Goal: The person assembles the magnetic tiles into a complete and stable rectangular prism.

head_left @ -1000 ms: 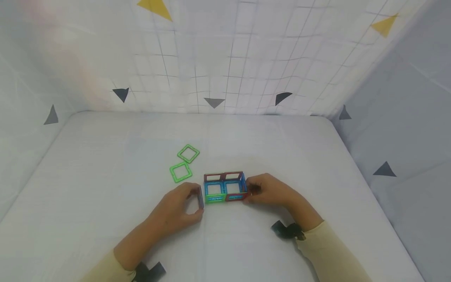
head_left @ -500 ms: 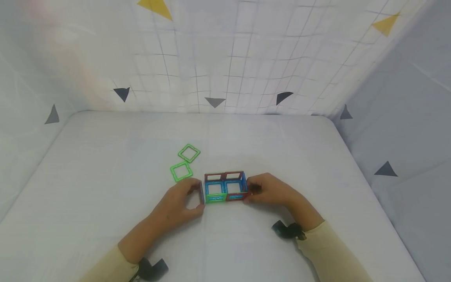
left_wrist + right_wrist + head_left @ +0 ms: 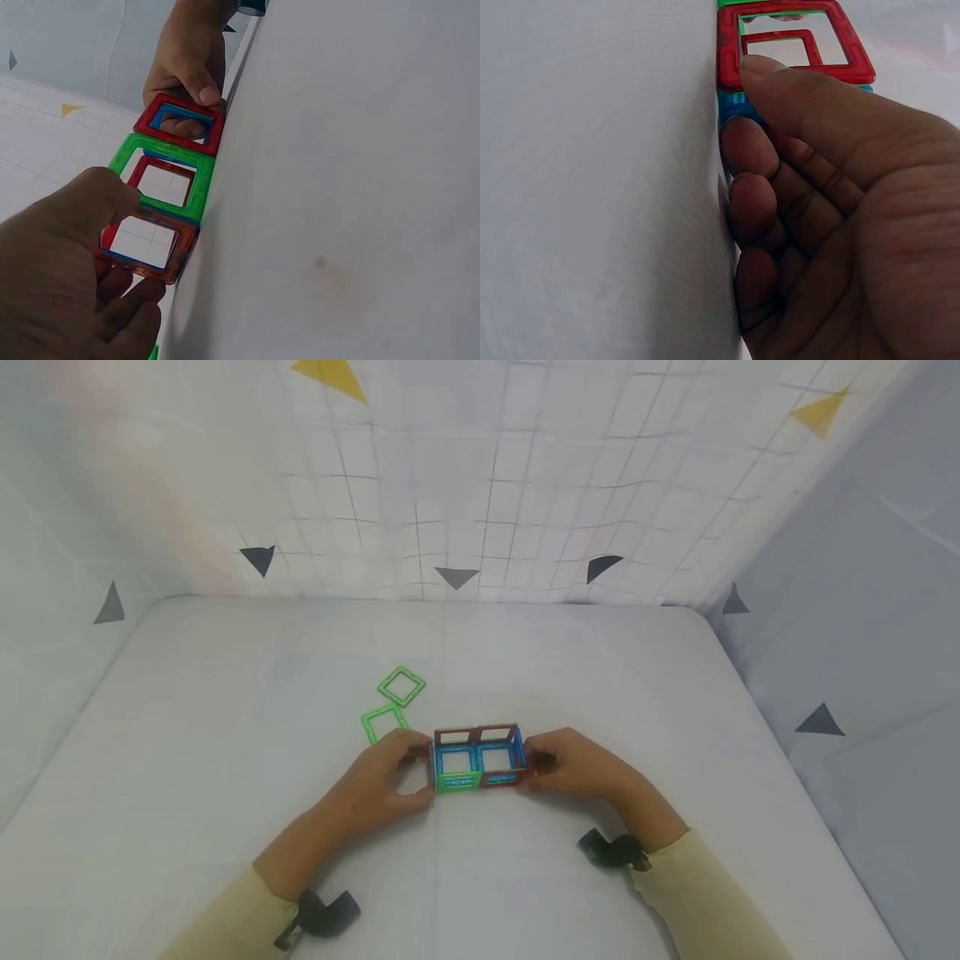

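A low open box of square magnetic tiles [image 3: 459,775] stands mid-table, with blue tiles as its base and red, green and blue ones as walls. At its left end my left hand [image 3: 375,785] holds an upright brownish-red magnetic tile [image 3: 184,251] between thumb and fingers. This tile sits against the box's open left side; whether its edges touch all along is too small to tell. My right hand [image 3: 573,764] grips the right end of the box. Its thumb lies on the red front tile [image 3: 847,41], while its other fingers curl by the blue end wall.
Two loose green square tiles lie flat behind my left hand: a farther one [image 3: 389,677] and a nearer one [image 3: 378,711], partly covered by the hand. White cloth covers the table [image 3: 600,668]. A gridded white curtain [image 3: 450,485] rises along the back edge.
My left hand has moved slightly right and away from me, bringing its tile up to the box's left end. The right hand and the box have stayed in place.
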`<state>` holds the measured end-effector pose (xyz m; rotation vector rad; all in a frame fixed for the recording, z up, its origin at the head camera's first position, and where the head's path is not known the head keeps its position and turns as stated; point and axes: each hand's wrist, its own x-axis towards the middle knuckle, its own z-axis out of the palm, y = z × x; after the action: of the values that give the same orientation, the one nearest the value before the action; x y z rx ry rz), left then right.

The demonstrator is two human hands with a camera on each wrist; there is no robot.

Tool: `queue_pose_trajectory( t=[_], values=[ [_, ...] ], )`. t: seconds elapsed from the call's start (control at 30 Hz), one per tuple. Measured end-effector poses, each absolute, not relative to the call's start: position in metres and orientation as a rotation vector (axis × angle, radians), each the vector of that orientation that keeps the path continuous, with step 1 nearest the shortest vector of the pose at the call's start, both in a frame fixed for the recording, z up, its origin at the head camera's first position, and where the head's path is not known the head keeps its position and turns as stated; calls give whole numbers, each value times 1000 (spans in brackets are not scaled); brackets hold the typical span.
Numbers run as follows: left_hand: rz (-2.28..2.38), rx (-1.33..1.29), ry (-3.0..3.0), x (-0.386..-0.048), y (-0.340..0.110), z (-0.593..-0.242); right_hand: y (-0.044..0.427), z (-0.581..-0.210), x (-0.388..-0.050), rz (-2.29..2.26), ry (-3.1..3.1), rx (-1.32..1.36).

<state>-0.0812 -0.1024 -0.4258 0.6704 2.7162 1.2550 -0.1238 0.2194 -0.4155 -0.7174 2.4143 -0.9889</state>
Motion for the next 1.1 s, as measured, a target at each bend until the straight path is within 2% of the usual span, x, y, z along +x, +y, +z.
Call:
queue_pose_trajectory(
  t=[0.63, 1.1],
  values=[
    [1295, 779, 2652, -90, -107, -426, 218, -415, -124, -975, 2424, -711],
    [1399, 673, 2561, -92, -107, -430, 218, -415, -124, -980, 2416, -717]
  ],
)
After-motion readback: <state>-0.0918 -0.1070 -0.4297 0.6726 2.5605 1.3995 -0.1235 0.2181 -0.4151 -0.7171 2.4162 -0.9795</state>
